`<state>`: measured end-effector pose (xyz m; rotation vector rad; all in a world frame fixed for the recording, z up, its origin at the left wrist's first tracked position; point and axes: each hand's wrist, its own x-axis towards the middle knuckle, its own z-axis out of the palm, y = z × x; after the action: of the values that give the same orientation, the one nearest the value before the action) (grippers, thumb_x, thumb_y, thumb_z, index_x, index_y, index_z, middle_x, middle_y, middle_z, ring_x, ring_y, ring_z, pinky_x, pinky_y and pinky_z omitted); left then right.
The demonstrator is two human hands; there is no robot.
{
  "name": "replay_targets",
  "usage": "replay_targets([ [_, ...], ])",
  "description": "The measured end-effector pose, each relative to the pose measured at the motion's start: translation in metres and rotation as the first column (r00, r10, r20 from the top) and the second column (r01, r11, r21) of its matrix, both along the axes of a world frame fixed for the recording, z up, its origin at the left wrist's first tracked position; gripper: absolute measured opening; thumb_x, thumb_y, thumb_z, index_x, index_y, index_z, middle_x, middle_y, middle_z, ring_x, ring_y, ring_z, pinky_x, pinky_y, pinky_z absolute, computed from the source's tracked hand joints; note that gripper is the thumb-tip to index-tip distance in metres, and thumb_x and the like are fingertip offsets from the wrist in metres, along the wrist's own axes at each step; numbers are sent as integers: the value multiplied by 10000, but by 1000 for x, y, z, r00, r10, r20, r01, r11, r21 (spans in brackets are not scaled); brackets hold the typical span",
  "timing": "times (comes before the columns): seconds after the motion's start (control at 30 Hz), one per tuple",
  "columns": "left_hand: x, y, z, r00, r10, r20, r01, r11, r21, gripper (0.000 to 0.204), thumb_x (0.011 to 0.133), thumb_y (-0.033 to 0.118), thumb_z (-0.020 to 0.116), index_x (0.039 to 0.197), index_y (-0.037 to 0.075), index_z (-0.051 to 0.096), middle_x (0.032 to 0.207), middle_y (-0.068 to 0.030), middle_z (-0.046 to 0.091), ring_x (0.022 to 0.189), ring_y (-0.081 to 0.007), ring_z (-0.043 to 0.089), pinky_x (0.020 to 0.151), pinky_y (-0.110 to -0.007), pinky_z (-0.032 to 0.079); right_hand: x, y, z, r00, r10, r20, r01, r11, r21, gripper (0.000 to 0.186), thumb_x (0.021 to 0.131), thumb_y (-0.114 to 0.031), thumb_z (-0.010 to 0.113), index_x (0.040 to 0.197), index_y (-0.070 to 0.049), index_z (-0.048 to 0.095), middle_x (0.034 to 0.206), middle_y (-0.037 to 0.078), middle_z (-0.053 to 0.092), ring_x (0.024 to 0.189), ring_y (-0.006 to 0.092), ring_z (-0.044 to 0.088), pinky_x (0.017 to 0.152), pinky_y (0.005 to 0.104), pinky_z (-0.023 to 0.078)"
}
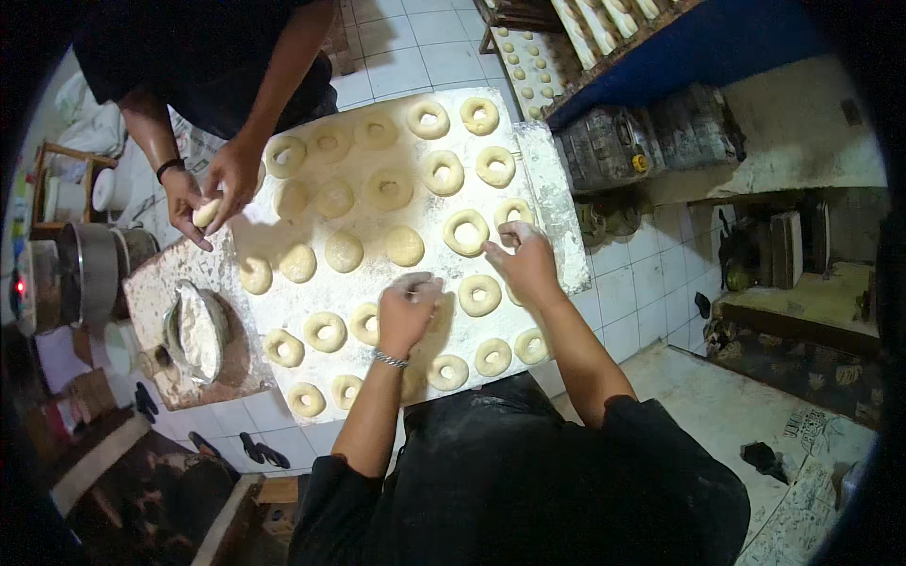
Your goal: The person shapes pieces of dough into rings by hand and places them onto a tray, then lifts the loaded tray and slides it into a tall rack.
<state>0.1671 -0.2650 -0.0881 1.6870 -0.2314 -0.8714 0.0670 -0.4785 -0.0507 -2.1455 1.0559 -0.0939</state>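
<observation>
A flour-dusted board (251, 330) holds several dough rings (478, 283) and flattened dough rounds (404, 232). Near its middle, my left hand (408, 311) has curled fingers over the flour; whatever lies under them is hidden. To the right, my right hand (522, 257) has its fingers apart, the tips at the edges of a wide dough ring (456, 218) and the ring just beside it. At the upper left, another person's hands (225, 184) hold a small dough piece (206, 212) above the board's edge.
A bowl of flour (200, 335) sits left on a worn surface, with steel pots (92, 274) beyond. Plastic jugs (694, 127) line the right side. A tray of dough balls (530, 61) is at the top. Sandals (269, 451) lie on the tiled floor.
</observation>
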Motion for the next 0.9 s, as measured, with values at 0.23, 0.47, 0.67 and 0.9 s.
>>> replay_targets([
  [0.23,79,-24,-1,522,-319,791,-80,905,418,355,807,250,744,1092,41,708,1128,-169,665,1038,-325,626,865,-476,524,20,-1,4,979,193,-68,-204,948,-242,408,845,-354,747,1097,-42,672,1135,176,674,1052,363,618,951,470,459],
  [0.47,2,-23,42,925,-203,320,161,975,153,237,786,134,772,892,32,587,780,-57,660,621,-179,598,611,-279,504,-70,24,26,944,201,261,-269,928,258,558,857,-312,785,1260,29,604,1143,141,683,1039,230,632,913,359,518],
  [0.67,-178,27,36,949,230,-214,-268,948,-173,305,874,25,699,1120,-6,521,881,-85,681,721,-139,676,589,-233,510,-154,57,4,918,113,381,-385,490,782,489,870,-174,789,1229,98,597,1100,117,692,963,145,664,827,271,546],
  [0.9,-284,82,68,888,320,-331,-347,938,-24,337,867,12,717,1161,-14,554,947,-74,665,796,-127,653,631,-230,516,-240,106,-6,915,166,368,-404,404,821,503,819,-75,767,1265,73,587,1122,150,701,959,181,680,855,311,552],
])
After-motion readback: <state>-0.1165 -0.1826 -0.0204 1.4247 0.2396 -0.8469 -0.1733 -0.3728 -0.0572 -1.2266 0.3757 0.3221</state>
